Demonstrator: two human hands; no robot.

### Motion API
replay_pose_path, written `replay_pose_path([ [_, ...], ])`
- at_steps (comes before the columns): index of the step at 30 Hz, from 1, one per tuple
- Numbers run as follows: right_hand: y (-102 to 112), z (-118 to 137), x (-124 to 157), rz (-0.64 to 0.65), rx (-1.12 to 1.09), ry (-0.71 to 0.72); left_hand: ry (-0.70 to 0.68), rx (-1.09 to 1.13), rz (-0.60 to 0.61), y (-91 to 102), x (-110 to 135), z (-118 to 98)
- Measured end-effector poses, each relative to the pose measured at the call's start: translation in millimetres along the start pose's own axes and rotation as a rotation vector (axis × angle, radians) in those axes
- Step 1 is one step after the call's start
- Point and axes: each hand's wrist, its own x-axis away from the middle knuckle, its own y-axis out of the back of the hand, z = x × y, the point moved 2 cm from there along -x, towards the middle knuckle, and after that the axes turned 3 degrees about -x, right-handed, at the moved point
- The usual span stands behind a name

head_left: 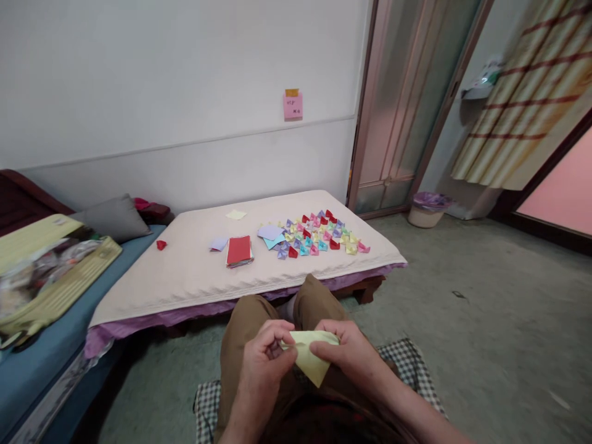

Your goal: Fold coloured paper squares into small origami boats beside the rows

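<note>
I see the pale yellow paper (pixel 311 361) low over the lap, pinched from both sides. The left hand (pixel 261 364) grips at its 9 o'clock, the right hand (pixel 349 354) at 3 o'clock, fingertips pressed on the fold. At 12 o'clock the low table (pixel 185 277) carries colourful folded pieces (pixel 319 237) and a red paper stack (pixel 239 250).

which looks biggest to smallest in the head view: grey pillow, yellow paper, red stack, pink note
1. grey pillow
2. yellow paper, though it is nearest the camera, so this rank is unsure
3. red stack and pink note look about alike
</note>
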Motion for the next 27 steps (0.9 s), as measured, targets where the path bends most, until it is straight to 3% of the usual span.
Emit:
replay_pose_path([
  [15,4.2,7.8,5.0,-0.078,0.061,0.017,-0.219,-0.179,-0.039,-0.4,3.5,-6.9],
  [21,4.2,8.6,6.0,-0.107,0.094,-0.004,-0.230,-0.234,-0.002,-1.7,7.0,-12.2],
  [27,4.0,7.7,4.7,-0.135,0.085,-0.002,-0.148,-0.196,0.016,-5.8,10.4,-11.3],
])
